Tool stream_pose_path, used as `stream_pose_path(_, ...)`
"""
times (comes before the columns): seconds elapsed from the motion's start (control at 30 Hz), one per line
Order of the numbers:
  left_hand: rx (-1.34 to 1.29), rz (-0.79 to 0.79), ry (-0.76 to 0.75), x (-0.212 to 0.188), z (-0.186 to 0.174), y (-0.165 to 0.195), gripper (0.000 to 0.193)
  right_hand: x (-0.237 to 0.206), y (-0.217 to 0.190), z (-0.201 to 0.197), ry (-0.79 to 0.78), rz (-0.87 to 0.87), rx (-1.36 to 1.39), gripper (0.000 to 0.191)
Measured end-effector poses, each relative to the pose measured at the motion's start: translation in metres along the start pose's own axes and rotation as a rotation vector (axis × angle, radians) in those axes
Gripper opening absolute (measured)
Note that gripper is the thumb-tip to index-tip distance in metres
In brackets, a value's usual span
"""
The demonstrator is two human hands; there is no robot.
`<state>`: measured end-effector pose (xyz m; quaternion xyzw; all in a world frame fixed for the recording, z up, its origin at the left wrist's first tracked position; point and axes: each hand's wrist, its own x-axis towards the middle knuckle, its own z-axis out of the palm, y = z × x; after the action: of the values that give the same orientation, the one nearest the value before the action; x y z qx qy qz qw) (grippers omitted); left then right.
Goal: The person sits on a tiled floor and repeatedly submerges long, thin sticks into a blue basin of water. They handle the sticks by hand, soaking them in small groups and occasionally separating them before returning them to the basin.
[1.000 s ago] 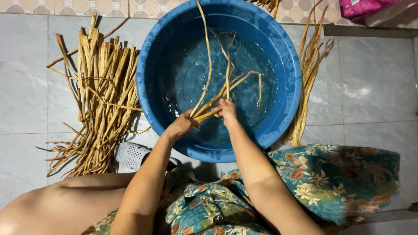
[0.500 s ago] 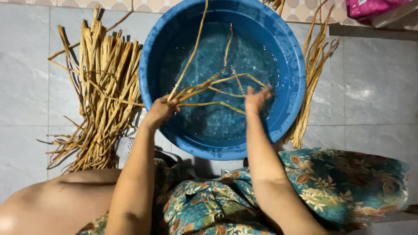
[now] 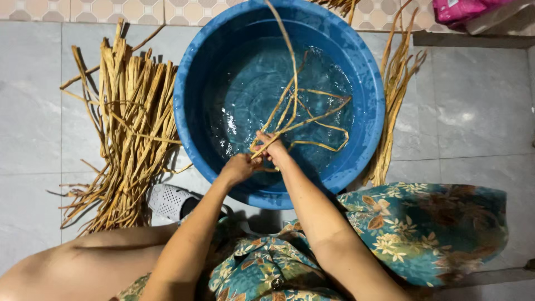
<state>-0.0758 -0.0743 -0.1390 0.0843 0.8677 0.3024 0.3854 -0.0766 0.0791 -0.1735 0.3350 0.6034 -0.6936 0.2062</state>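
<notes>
A big blue plastic basin (image 3: pixel 368 83) half full of water stands on the tiled floor. Several long tan plant strips (image 3: pixel 304 114) lie looped in the water, and one strip rises past the far rim. Both hands meet over the near side of the basin. My left hand (image 3: pixel 241 167) is closed around the near ends of the strips. My right hand (image 3: pixel 273 147) pinches the same strips right beside it.
A thick pile of dry tan strips (image 3: pixel 125 134) lies on the grey tiles left of the basin. A thinner bundle (image 3: pixel 393 106) leans along its right side. A white perforated sandal (image 3: pixel 167 202) sits near the basin's front. A pink thing (image 3: pixel 462 8) lies at top right.
The hands, spread apart half a second ago, have come back together at the near side of the basin. The strips now lie in loops in the water.
</notes>
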Motion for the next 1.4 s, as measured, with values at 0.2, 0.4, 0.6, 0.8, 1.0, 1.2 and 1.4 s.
stream_pose_path(0.2, -0.065, 0.006, 0.283, -0.003, -0.002, -0.002, 0.044, -0.009, -0.009, 0.029, 0.080, 0.021, 0.175, 0.014)
stream_pose_path(0.4, -0.047, 0.002, 0.128, 0.006, 0.002, -0.010, 0.043, -0.001, -0.004, 0.026, -0.030, -0.098, 0.180, 0.016)
stream_pose_path(0.6, 0.170, 0.096, -0.103, 0.009, 0.003, -0.002, 0.045, 0.015, 0.006, -0.002, 0.037, 0.097, 0.476, 0.015)
stream_pose_path(0.8, -0.243, 0.135, -0.136, -0.031, -0.106, -0.015, 0.035, 0.034, 0.006, -0.096, 0.315, -0.087, 1.057, 0.018)
stream_pose_path(1.0, -0.623, -0.030, 0.097, -0.058, -0.178, -0.035, 0.033, 0.025, -0.017, -0.132, 0.695, -0.063, 0.697, 0.022)
stream_pose_path(1.2, -0.116, 0.058, 0.177, 0.001, -0.091, -0.019, 0.049, 0.027, -0.040, -0.051, 1.185, -0.850, -0.517, 0.060)
stream_pose_path(1.4, 0.093, 0.337, -0.007, 0.017, -0.021, -0.005, 0.040, 0.014, -0.017, 0.043, -0.010, -0.287, 0.137, 0.039)
